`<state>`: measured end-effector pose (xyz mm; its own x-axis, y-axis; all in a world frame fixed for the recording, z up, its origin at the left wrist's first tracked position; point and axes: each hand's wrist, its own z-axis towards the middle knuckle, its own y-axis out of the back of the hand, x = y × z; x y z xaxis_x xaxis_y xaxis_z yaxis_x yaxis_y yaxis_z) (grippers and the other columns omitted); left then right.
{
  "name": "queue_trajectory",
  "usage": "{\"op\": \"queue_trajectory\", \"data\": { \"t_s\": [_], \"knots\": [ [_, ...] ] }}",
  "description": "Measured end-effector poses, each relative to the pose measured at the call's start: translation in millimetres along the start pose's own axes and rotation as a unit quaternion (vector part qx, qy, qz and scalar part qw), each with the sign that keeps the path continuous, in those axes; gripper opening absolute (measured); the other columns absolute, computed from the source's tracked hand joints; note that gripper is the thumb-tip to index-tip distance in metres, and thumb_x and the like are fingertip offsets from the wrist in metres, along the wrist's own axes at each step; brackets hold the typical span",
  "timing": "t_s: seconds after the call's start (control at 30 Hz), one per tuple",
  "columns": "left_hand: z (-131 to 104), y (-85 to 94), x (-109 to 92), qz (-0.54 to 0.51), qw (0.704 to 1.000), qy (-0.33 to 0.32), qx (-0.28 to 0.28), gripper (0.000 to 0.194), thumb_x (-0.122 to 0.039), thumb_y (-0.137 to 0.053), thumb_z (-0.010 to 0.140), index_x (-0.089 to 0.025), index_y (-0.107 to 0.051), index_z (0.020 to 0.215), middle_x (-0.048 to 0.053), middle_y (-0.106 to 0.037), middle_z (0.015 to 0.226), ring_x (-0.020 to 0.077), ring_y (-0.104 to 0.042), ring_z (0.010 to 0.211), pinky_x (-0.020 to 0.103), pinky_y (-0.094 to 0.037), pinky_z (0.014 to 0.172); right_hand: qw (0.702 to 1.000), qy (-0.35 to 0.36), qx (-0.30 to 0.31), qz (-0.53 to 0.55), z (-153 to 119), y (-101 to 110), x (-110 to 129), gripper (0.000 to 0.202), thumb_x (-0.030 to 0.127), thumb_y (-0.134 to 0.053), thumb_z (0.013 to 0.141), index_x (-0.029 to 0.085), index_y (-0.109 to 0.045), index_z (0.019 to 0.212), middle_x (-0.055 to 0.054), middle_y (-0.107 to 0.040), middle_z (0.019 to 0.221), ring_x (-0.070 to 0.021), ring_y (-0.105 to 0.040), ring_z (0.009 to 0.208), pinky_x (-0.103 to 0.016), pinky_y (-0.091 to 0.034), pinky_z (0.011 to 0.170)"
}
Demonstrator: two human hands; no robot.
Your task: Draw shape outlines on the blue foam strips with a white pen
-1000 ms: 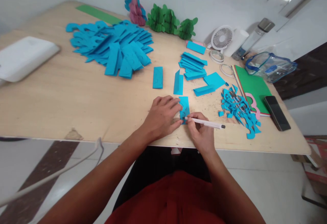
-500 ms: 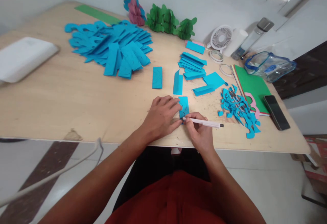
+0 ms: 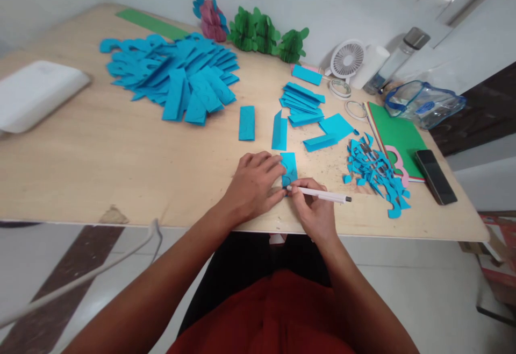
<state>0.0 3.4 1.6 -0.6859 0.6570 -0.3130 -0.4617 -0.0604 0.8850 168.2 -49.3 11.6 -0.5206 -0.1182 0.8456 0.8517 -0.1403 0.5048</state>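
Note:
A small blue paper piece point(image 3: 289, 167) with dark curved lines lies near the table's front edge. My left hand point(image 3: 255, 183) rests flat at its left side, fingers spread, fingertips on the paper. In my right hand point(image 3: 316, 207) is a white pen point(image 3: 322, 194), its tip at the lower part of the paper and its dark end pointing right. Beyond the hands are a folded blue piece point(image 3: 247, 123) and another standing half open point(image 3: 279, 132). A stack of blue strips point(image 3: 302, 104) lies farther back.
A large pile of blue cutouts point(image 3: 173, 74) covers the back left. Blue scraps point(image 3: 373, 165), a phone point(image 3: 436, 176) and green sheets point(image 3: 399, 139) lie right. A fan point(image 3: 348, 59) and bottle point(image 3: 397, 61) stand behind. A white device point(image 3: 40, 93) sits far left.
The whole view has shifted very slightly, with things on the table appearing a little farther left. Both hands keep nearly the same pose on the paper and pen.

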Motion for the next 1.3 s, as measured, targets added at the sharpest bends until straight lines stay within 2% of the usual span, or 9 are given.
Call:
{"op": "queue_trajectory", "data": {
  "t_s": [0.27, 0.6, 0.9, 1.3],
  "knots": [
    [0.6, 2.3, -0.8, 0.002, 1.000, -0.001, 0.002, 0.021, -0.033, -0.059, 0.085, -0.020, -0.063, 0.102, 0.009, -0.062, 0.131, 0.0320, -0.051, 0.123, 0.049, -0.039, 0.095, 1.000, 0.001, -0.005, -0.010, 0.5, 0.5, 2.9, 0.010, 0.026, -0.057, 0.086, 0.023, -0.066, 0.085, -0.004, -0.074, 0.080, -0.0216, -0.069, 0.080, -0.037, -0.051, 0.076],
    [0.6, 1.2, -0.3, 0.002, 1.000, 0.001, 0.002, 0.022, -0.035, -0.061, 0.086, -0.021, -0.063, 0.102, 0.009, -0.062, 0.132, 0.0316, -0.051, 0.123, 0.049, -0.039, 0.095, 1.000, -0.005, -0.021, -0.016, -0.9, 0.4, 0.6, 0.010, 0.026, -0.056, 0.086, 0.023, -0.065, 0.083, -0.003, -0.072, 0.080, -0.0210, -0.067, 0.078, -0.036, -0.052, 0.073],
    [0.0, 0.4, 0.4, 0.001, 1.000, 0.003, 0.007, 0.022, -0.035, -0.062, 0.085, -0.021, -0.063, 0.102, 0.009, -0.061, 0.133, 0.0321, -0.050, 0.123, 0.049, -0.038, 0.095, 0.999, -0.010, -0.038, 0.024, -2.4, -0.2, -4.1, 0.010, 0.026, -0.056, 0.086, 0.023, -0.065, 0.084, -0.003, -0.072, 0.082, -0.0205, -0.068, 0.079, -0.035, -0.054, 0.073],
    [0.5, 2.6, -1.1, -0.012, 1.000, 0.011, 0.005, 0.023, -0.033, -0.061, 0.084, -0.022, -0.062, 0.104, 0.009, -0.063, 0.131, 0.0318, -0.050, 0.123, 0.049, -0.038, 0.096, 0.999, 0.012, -0.041, 0.000, -1.9, 1.4, 3.2, 0.013, 0.025, -0.059, 0.087, 0.024, -0.069, 0.095, -0.005, -0.075, 0.094, -0.0231, -0.069, 0.092, -0.038, -0.055, 0.081]
  ]
}}
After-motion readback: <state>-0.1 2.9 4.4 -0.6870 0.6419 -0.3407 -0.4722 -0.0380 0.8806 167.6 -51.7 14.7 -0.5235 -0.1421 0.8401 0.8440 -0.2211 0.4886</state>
